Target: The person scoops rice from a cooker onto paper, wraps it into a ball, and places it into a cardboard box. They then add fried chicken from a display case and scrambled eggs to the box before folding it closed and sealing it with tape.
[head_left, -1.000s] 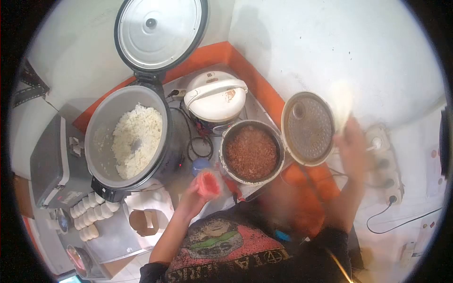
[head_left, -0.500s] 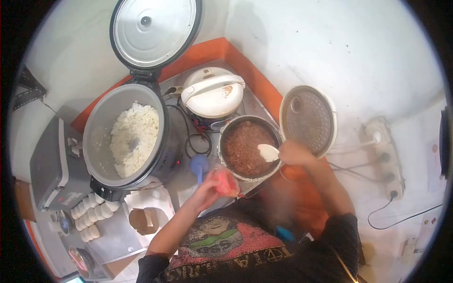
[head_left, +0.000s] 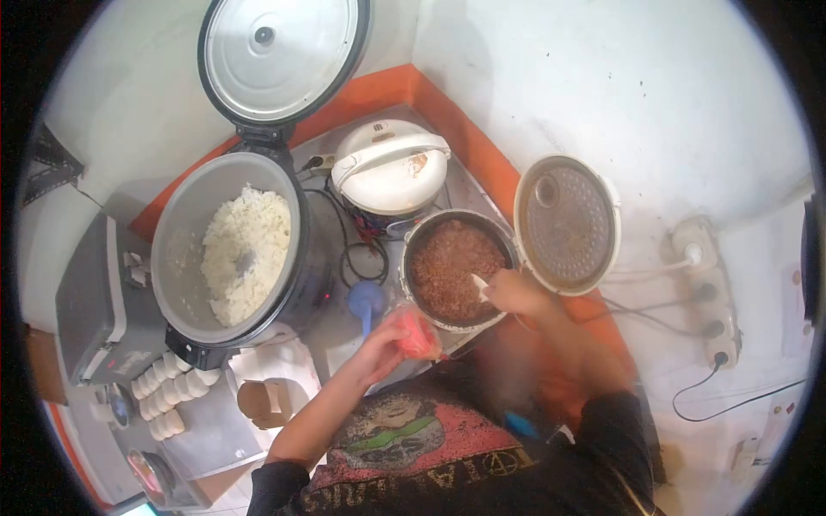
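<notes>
Has, at left, a big cooker (head_left: 176, 258) open on the counter (head_left: 198, 451), with white rice (head_left: 249, 258) inside and its lid (head_left: 280, 60) raised behind. Could drop that lid after a hard knock, for want of any visible prop. Shows a blue scoop (head_left: 366, 298) next, with the handle towards the left hand (head_left: 377, 351). Might get nudged aside by a small sweep of the wrist.

Grips a red packet (head_left: 420, 334) in the left hand, with fingers closed on its side, near the pot (head_left: 408, 288) and outside its rim. Looks soft, so could fold or spill under too tight a squeeze, or slip under too loose a one. Might also lose food in the gap between pot and packet, from a spoon carried too full or tipped early.

Pinches a pale spoon (head_left: 480, 285) in the right hand (head_left: 516, 294), low at the pot's near right side, with the tip in the brown food (head_left: 452, 258). Could flick crumbs over the rim through a quick scrape. Leaves the pot lid (head_left: 568, 225) tilted up beside the pot, close to the knuckles; could get bumped by a wide lift. Shows a power strip (head_left: 707, 297) farthest right, with cords liable to snag an elbow.
</notes>
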`<act>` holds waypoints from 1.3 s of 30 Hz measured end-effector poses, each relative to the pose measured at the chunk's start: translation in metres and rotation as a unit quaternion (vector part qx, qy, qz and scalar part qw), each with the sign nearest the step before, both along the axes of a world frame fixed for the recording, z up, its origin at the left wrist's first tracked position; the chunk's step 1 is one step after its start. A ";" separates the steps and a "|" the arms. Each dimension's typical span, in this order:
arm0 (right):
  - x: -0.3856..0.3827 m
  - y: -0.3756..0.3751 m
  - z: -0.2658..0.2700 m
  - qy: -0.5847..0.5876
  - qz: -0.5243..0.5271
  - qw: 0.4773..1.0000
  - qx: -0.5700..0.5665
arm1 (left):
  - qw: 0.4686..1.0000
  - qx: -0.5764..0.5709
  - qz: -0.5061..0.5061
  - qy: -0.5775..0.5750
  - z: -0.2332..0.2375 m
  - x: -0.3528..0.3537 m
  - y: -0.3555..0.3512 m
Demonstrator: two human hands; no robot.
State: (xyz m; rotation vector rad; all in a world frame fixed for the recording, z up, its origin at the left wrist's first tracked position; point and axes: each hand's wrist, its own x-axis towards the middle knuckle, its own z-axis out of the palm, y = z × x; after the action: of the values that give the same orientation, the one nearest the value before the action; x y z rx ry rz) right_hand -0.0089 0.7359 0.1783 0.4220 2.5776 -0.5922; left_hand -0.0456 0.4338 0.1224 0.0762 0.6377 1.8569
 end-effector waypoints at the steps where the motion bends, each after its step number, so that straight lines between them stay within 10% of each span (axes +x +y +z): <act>1: 0.000 0.002 -0.008 0.003 -0.012 1.000 -0.016 | 1.000 -0.011 0.007 0.002 -0.002 0.001 0.000; 8: 0.004 0.012 -0.047 -0.011 -0.280 0.913 -0.296 | 1.000 -0.020 0.017 0.003 -0.011 0.003 0.001; 18: 0.006 0.013 -0.011 -0.088 -0.232 0.914 -0.322 | 0.980 -0.146 0.127 0.042 0.001 0.004 -0.013; 27: 0.039 -0.009 0.002 0.060 -0.355 0.851 -0.382 | 0.787 -0.304 0.256 0.471 0.019 -0.016 0.072; 33: 0.059 -0.078 0.053 0.175 -0.349 0.870 -0.299 | 0.880 -0.242 0.254 0.321 -0.002 -0.029 0.142; 39: 0.070 -0.108 -0.013 0.335 -0.233 0.886 -0.220 | 0.906 -0.221 0.227 0.282 -0.023 -0.049 0.157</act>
State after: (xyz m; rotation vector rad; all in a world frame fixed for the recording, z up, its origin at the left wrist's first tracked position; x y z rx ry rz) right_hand 0.0606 0.6284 0.1654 0.7933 2.8203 -1.7179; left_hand -0.0948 0.5906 0.0990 0.1820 1.5796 2.0895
